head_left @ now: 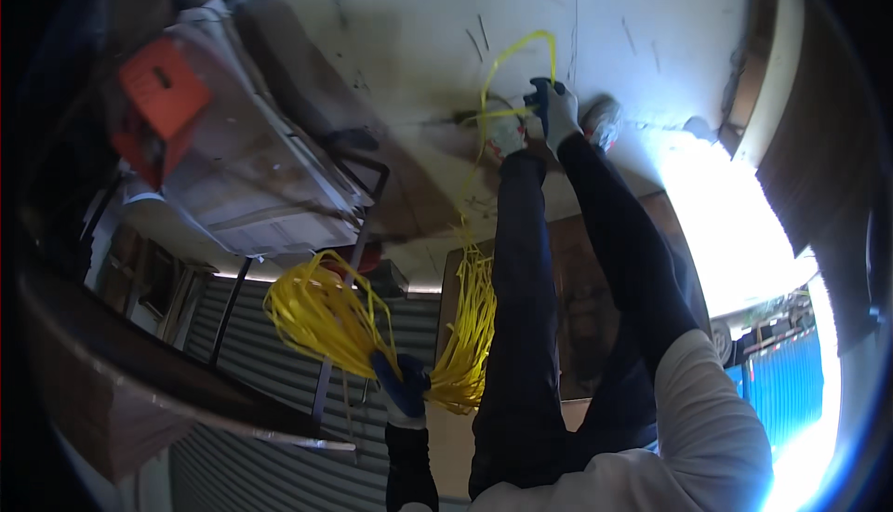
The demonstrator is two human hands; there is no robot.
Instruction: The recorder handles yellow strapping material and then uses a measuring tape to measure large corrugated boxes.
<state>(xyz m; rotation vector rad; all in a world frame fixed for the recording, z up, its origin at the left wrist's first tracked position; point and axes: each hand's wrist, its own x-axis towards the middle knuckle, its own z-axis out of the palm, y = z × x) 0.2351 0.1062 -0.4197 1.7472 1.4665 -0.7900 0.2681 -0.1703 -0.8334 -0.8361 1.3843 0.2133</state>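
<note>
A thick bundle of yellow plastic strapping (pixel 326 317) hangs in loose loops at the lower left. My left hand (pixel 402 389), in a dark blue and white glove, is closed round its middle, and more strands fall on the right side of the fist beside my leg. My right hand (pixel 555 110), gloved alike, reaches far forward above my shoes and is closed on a yellow strap (pixel 521 42). That strap arches up in a loop beyond the hand and runs back toward the bundle. The fingertips of the right hand are partly hidden.
On the left stands a table (pixel 270 140) covered with cardboard sheets, with an orange box (pixel 163 89) on it. Its metal legs reach the pale floor (pixel 419 47). My shoes (pixel 605 121) stand near the right hand. A corrugated shutter (pixel 251 400) and bright doorway (pixel 735 224) flank me.
</note>
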